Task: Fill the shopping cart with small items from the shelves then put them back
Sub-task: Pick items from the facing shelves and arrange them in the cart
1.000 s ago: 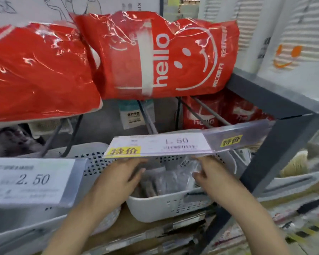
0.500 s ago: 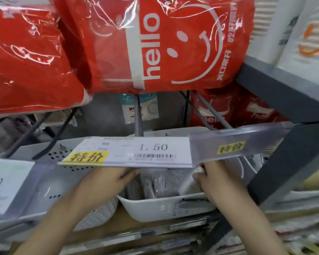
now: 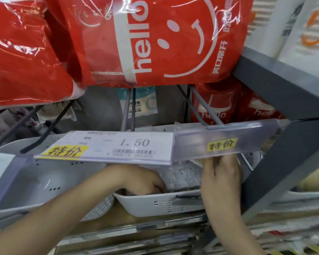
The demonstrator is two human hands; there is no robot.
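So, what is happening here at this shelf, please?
A person reaches both hands into a white perforated plastic basket under the 1.50 price tag. The left hand digs among small clear-wrapped packets; the right hand is at the basket's right side, fingers hidden behind the clear tag holder.

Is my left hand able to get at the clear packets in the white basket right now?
Probably yes. The left hand is already inside the white basket, beside the clear packets; the price tag overhangs but doesn't block it.
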